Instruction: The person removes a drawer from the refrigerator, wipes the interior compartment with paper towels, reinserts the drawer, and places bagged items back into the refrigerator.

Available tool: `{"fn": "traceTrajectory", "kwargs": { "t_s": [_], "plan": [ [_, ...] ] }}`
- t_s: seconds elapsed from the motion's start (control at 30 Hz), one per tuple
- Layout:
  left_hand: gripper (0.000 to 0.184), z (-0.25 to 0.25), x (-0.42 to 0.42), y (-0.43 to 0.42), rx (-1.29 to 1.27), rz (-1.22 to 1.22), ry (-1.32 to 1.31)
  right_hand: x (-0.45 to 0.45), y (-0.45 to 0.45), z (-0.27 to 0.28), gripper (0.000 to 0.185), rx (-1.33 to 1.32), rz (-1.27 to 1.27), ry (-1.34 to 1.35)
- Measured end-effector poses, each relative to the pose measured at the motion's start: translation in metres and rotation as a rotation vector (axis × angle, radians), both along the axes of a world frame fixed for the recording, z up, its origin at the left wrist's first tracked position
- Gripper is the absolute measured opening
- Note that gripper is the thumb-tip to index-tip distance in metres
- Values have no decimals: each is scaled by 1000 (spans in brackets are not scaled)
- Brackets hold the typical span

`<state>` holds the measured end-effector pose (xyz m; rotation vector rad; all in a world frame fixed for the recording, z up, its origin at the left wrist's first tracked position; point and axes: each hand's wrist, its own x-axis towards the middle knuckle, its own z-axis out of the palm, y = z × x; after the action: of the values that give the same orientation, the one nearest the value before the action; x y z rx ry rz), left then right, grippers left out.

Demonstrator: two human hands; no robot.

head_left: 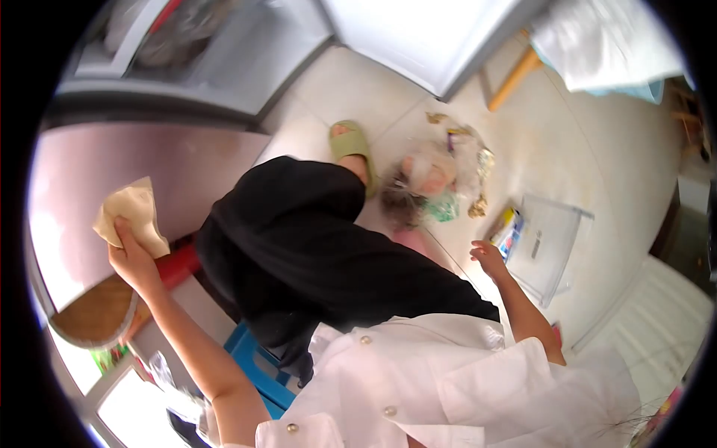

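My left hand (133, 257), out at the left, is closed on a cream-coloured cloth (136, 209), thumb across its near face. The cloth is in front of a glossy pinkish panel (194, 160). On the other side, my right hand (488, 259) is low over the floor with its fingers apart and nothing visible in them. Close beside it are a yellow, white and blue package (509, 230) and a clear plastic drawer (551, 243) lying on the tiles. Whether the fingers touch the package I cannot tell.
Bagged items and wrappers (433, 175) are heaped on the floor by my green slipper (351, 145). Ahead stand an open white door (418, 37) and a refrigerator-like compartment (224, 67). A blue stool (258, 366) is under me; a wooden leg (515, 78) is at upper right.
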<state>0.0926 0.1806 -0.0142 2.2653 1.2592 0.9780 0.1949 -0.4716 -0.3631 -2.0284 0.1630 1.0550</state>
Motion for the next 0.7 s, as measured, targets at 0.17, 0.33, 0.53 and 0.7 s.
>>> {"fn": "traceTrajectory", "kwargs": {
  "t_s": [0.17, 0.33, 0.53, 0.7],
  "plan": [
    [33, 31, -91, -66, 41, 140, 149, 59, 15, -26, 40, 223, 33, 119],
    [31, 51, -145, -137, -258, 319, -162, 121, 65, -22, 38, 229, 269, 83],
    [15, 77, -204, -186, -47, 403, 93, 143, 108, -29, 37, 114, 275, 199],
    [69, 144, -252, -226, 18, 834, 736, 144, 110, -21, 36, 106, 337, 240]
  ]
}}
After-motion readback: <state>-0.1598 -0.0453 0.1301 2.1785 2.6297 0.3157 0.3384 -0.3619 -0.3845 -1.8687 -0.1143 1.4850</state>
